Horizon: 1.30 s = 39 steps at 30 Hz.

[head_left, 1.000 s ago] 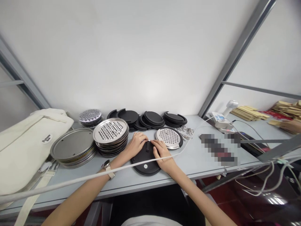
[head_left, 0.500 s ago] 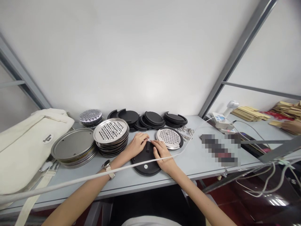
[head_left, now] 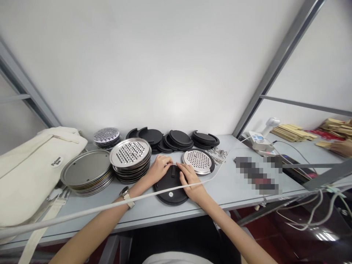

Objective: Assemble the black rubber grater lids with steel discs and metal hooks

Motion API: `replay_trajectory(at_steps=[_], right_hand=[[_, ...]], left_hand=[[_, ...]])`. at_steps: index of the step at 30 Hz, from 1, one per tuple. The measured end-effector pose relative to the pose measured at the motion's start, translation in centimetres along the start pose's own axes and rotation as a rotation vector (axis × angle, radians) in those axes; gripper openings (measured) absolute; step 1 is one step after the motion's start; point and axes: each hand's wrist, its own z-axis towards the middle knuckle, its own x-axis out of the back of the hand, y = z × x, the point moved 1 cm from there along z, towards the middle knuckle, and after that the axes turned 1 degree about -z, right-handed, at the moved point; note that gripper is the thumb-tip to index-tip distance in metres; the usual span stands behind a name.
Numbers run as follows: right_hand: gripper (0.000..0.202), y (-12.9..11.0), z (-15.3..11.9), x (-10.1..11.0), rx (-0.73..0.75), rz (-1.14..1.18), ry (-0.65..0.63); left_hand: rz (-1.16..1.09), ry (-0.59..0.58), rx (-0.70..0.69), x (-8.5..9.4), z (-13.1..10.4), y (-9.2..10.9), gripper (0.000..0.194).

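Note:
A black round disc lies on the table in front of me, with a raised tab near its far edge and a small pale round spot nearer to me. My left hand is closed at the far left rim, fingertips pinched beside the tab. What they pinch is too small to make out. My right hand has its bent fingers closed over the far right rim, fingertips close to the left ones. Just beyond it lies a perforated metal grater plate in a black holder.
Stacked grater plates and flat metal discs stand left, beside a cream bag. Black holders line the wall. Small metal pieces lie right. A white cable crosses the view. Another person's hand is far right.
A small shiny bit that showed at my left fingertips is no longer visible. Both hands stay at the disc's far rim with only slight finger movement.

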Motion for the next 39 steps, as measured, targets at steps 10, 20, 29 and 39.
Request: replay_trajectory(at_steps=[10, 20, 29, 39], right_hand=[[0.039, 0.04, 0.0, -0.05, -0.017, -0.025, -0.01], [0.037, -0.54, 0.37, 0.56, 0.041, -0.012, -0.031], [0.035, -0.04, -0.01, 0.03, 0.02, -0.055, -0.024], [0.031, -0.17, -0.07, 0.17, -0.038, -0.024, -0.053]], left_hand=[[0.016, 0.011, -0.055, -0.02, -0.06, -0.18, 0.015], [0.0, 0.006, -0.074, -0.02, -0.19, -0.2, 0.016], [-0.032, -0.013, -0.078, -0.26, 0.01, -0.53, 0.015], [0.022, -0.032, -0.088, -0.28, 0.2, -0.48, 0.018]])
